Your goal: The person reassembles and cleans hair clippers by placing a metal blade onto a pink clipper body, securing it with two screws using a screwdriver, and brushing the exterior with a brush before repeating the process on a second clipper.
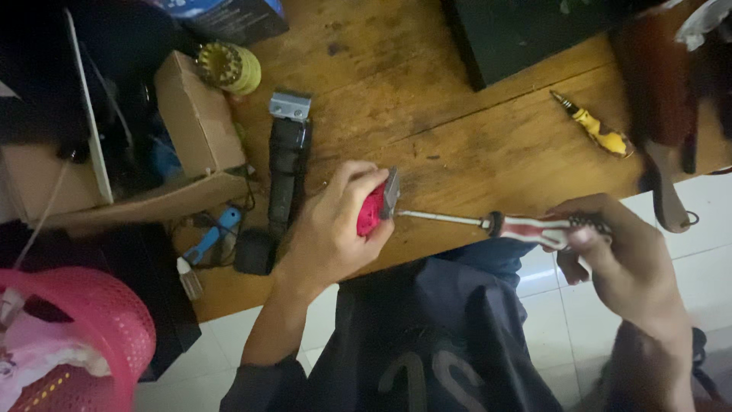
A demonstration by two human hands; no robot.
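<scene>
Red hair clipper [372,207] in left hand [332,233], screwdriver [499,223] in right hand [621,259]

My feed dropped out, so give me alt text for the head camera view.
Left hand grips a red hair clipper while the right hand holds a screwdriver, its tip at the clipper's blade end, at the edge of a wooden table. A black clipper and a small yellow screwdriver lie on the table.

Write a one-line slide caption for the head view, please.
Left hand grips a red hair clipper; right hand holds a red-and-white-handled screwdriver to its blade end.
</scene>
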